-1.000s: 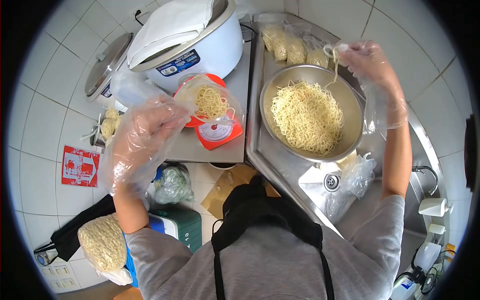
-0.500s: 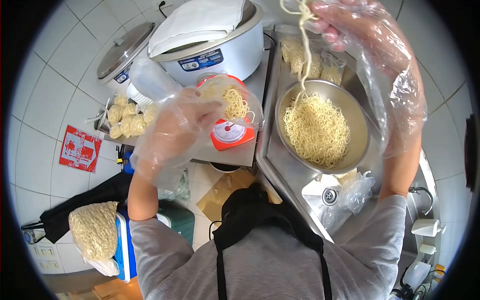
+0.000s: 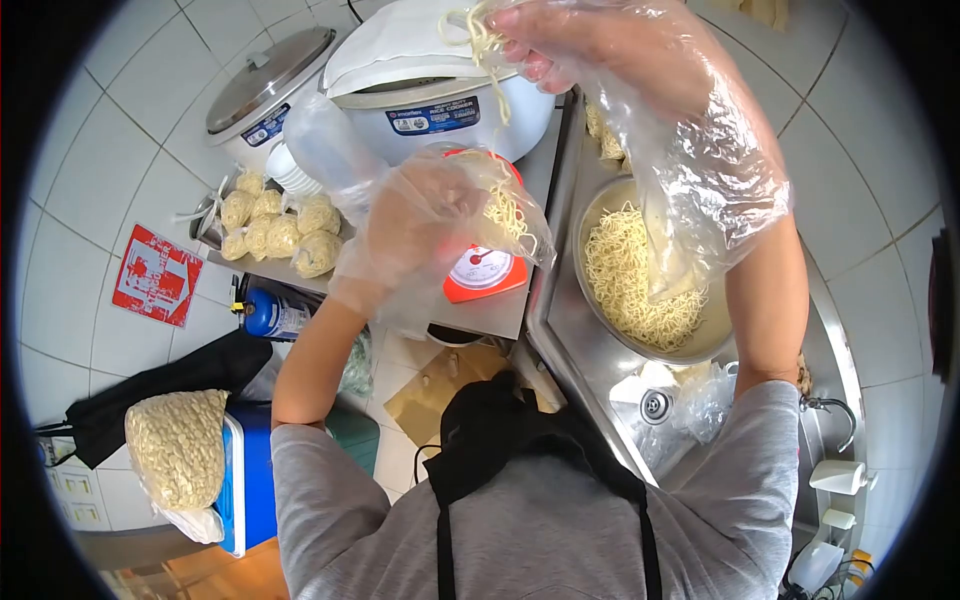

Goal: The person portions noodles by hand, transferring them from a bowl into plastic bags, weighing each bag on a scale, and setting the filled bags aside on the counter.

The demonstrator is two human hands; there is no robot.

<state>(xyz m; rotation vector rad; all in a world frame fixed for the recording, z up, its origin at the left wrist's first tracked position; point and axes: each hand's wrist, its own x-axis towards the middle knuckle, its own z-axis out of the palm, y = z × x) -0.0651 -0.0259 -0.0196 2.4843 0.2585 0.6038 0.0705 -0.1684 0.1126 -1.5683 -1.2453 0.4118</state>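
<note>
My right hand (image 3: 570,45), in a clear plastic glove, is raised and pinches a small bunch of pale noodles (image 3: 485,45); loose strands hang from it. My left hand (image 3: 425,205), also gloved in clear plastic, grips the edge of a clear plastic bag (image 3: 540,230) with noodles inside. This bag rests over a red kitchen scale (image 3: 490,285), whose round white dial faces me. The left fingertips are partly blurred by the plastic. To the right, a steel bowl (image 3: 583,290) holds a heap of noodles (image 3: 635,280), partly covered by my right glove.
Several bagged noodle portions (image 3: 270,225) sit at the counter's left. Behind the scale stands a large rice cooker (image 3: 440,115) with a white cloth (image 3: 400,55) on top. A steel sink drain (image 3: 656,405) and crumpled plastic (image 3: 705,405) lie below the bowl.
My right hand has carried its noodles leftward from above the bowl toward the scale. My left hand stays at the bag, and the whole view has shifted slightly.
</note>
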